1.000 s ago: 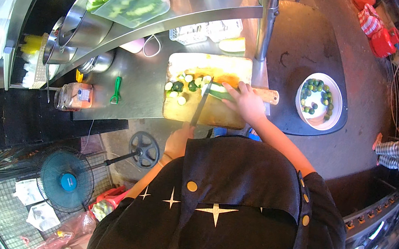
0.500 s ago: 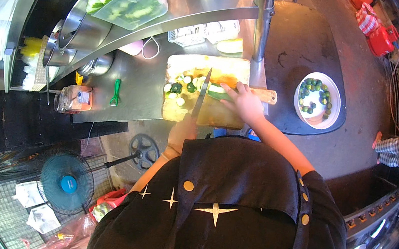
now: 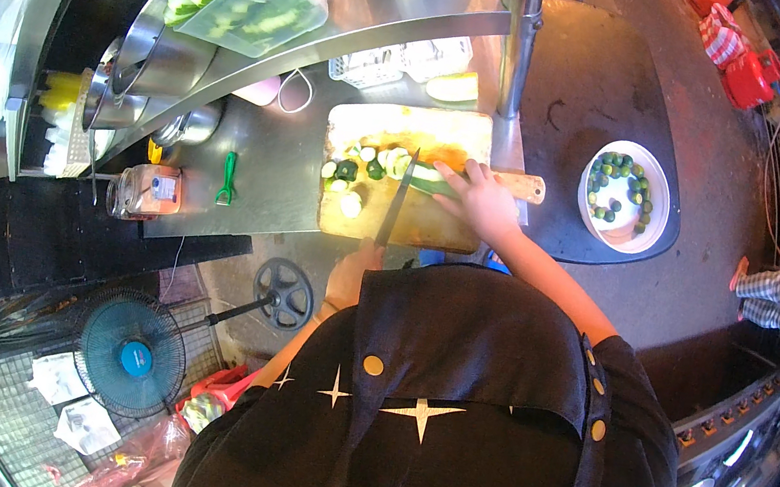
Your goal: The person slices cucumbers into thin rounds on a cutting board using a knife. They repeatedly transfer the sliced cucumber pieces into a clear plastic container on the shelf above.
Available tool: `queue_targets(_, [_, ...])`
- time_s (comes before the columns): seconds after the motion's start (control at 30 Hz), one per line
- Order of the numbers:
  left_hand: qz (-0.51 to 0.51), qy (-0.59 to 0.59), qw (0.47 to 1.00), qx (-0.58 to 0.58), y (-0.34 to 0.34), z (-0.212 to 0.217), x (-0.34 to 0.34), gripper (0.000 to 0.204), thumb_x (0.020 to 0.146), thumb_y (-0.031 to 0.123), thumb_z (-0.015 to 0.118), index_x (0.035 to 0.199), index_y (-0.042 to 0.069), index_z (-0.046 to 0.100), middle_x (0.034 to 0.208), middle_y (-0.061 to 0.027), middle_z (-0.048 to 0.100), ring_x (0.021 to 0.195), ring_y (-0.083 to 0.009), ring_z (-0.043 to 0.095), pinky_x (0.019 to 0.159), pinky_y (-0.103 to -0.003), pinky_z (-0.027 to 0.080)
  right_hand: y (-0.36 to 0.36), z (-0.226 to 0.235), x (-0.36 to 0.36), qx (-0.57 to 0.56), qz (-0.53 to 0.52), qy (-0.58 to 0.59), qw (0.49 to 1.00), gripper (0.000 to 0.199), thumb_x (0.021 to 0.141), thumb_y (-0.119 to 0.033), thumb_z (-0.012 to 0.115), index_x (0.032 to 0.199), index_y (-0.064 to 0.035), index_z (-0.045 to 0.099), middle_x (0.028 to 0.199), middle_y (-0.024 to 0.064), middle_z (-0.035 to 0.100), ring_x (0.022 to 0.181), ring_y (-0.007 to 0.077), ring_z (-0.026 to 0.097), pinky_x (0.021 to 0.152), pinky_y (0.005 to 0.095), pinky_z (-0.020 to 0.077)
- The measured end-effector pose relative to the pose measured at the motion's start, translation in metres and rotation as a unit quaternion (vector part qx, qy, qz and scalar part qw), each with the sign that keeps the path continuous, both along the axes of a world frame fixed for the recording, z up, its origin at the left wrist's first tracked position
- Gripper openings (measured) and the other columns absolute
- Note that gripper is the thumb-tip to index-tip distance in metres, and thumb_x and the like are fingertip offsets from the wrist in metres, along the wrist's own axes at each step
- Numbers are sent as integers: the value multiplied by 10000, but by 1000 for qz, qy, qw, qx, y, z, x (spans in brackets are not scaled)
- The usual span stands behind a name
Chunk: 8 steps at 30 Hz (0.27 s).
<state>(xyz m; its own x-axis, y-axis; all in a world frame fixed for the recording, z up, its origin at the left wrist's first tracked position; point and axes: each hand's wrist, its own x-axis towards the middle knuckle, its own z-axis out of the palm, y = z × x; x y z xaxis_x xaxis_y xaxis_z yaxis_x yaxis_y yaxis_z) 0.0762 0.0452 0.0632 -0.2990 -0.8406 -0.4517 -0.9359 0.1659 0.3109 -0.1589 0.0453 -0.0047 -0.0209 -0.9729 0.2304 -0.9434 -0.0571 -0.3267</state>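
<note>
My left hand [image 3: 354, 270] is closed around the handle of a kitchen knife [image 3: 397, 207]. The blade points away from me and lies across the left end of a green cucumber [image 3: 425, 185]. From the right, my right hand [image 3: 485, 202] presses down on the cucumber with its fingers bent over it, hiding part of it. Both rest above a yellowed cutting board [image 3: 440, 235] with a wooden handle on its right. Left of the blade lie several cut pieces [image 3: 345, 171], some pale-faced and some dark green.
A green peeler [image 3: 227, 180] and a glass jar [image 3: 146, 194] sit left of the board. Overhead, a metal shelf edge [image 3: 369, 32] carries a clear tub [image 3: 262, 15] of cucumber slices. To the right, a white bowl [image 3: 584, 210] of small green fruits stands on a dark table [image 3: 571, 100].
The knife and my left hand have slid slightly toward my body and right, the tip now lower. My right hand stays on the cucumber. One pale piece near the blade has shifted slightly.
</note>
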Motion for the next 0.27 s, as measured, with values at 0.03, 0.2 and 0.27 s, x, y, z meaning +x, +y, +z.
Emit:
queue_targets(0.03, [-1, 26, 1000, -2, 1, 0, 1, 261, 927, 302, 407, 952, 51, 475, 767, -212, 625, 779, -444, 586, 663, -518, 458, 0, -1, 0, -4, 0, 3, 1000, 469, 795, -421, 610, 1227, -254, 534, 966, 110, 505, 893, 275, 573, 679, 376, 537])
queue_targets(0.2, [-11, -50, 998, 23, -10, -35, -5, 294, 917, 341, 438, 979, 58, 485, 832, -229, 631, 815, -434, 603, 676, -515, 469, -1, 2, 1, 15, 4, 1, 1000, 487, 795, -416, 613, 1244, -253, 516, 969, 114, 505, 900, 280, 575, 682, 374, 539])
queue_targets(0.27, [-54, -56, 996, 47, -17, -44, -15, 346, 907, 401, 459, 1005, 70, 459, 853, -236, 637, 835, -436, 608, 708, -529, 470, -2, 1, 1, 47, 6, -1, 999, 498, 804, -422, 604, 1262, -256, 498, 1013, 116, 514, 914, 293, 572, 721, 380, 534])
